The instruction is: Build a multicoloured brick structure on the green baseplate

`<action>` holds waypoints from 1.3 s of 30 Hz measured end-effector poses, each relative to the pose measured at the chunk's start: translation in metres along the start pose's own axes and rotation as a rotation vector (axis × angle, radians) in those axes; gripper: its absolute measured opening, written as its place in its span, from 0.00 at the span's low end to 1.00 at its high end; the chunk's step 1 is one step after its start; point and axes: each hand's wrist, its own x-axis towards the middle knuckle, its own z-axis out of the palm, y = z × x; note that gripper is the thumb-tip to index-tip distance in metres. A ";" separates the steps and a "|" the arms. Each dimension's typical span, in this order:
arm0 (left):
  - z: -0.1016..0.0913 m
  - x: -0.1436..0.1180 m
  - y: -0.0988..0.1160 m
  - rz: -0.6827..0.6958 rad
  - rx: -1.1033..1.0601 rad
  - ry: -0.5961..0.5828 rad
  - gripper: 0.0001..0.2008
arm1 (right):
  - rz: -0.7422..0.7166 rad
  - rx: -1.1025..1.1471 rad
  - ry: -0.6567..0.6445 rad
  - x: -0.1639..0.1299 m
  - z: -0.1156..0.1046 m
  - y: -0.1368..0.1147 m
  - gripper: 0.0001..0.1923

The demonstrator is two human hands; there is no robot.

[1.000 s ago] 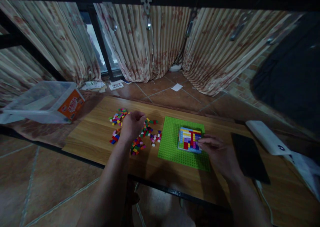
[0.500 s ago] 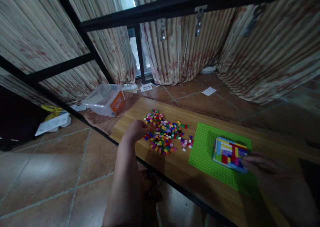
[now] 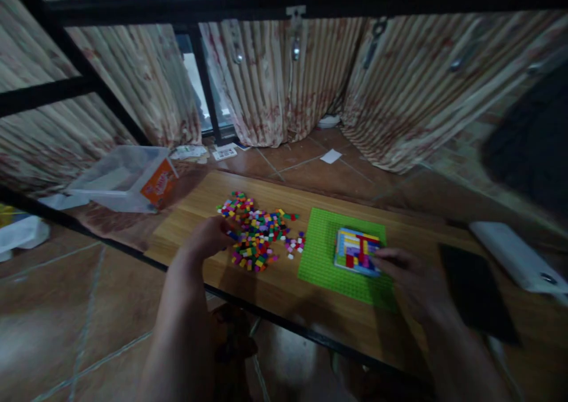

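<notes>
My left hand point(image 3: 212, 237) is at the left edge of a pile of small colourful toy bricks point(image 3: 261, 227), its fingers closed around a small blue brick point(image 3: 232, 234). On a green studded baseplate point(image 3: 319, 230) sits a low rectangular brick build point(image 3: 352, 251) with a light blue and white rim and red, yellow, purple and blue bricks on top. My right hand point(image 3: 402, 269) reaches its right side, thumb and fingertips pinched together over the edge. Whatever is between those fingertips is too small and dim to make out.
A clear plastic box point(image 3: 119, 174) with an orange label stands beyond the bench's left end. On the wooden bench point(image 3: 266, 292) at right lie a dark flat panel point(image 3: 477, 289) and a white device point(image 3: 517, 254). Black metal bars point(image 3: 177, 6) cross in front of striped curtains point(image 3: 293, 88).
My view has swung right, so the bench and bricks appear further left, and the white device has come into view. My left hand now shows a blue brick at its fingertips.
</notes>
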 end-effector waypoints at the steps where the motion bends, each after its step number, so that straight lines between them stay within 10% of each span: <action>1: 0.000 0.003 0.000 0.009 -0.012 -0.008 0.08 | 0.102 0.041 -0.017 0.000 0.001 -0.005 0.13; 6: -0.003 0.010 0.003 0.038 -0.048 -0.002 0.14 | 0.240 0.239 0.094 -0.002 0.004 -0.023 0.19; 13: 0.000 -0.003 0.034 0.207 -0.206 -0.022 0.13 | 0.173 -0.080 0.087 -0.003 0.015 -0.029 0.19; 23: 0.068 -0.021 0.112 0.596 -0.696 -0.282 0.12 | 0.084 -0.130 0.086 -0.004 0.017 -0.016 0.15; 28: 0.088 -0.035 0.136 0.671 -0.687 -0.257 0.19 | -0.220 -0.233 0.202 -0.021 0.020 -0.036 0.10; 34: 0.096 -0.043 0.145 0.767 -0.616 -0.182 0.19 | -0.413 -0.075 -0.122 -0.035 0.038 -0.057 0.16; 39: 0.100 -0.045 0.148 0.832 -0.585 -0.140 0.18 | -0.414 -0.059 -0.115 -0.036 0.050 -0.058 0.13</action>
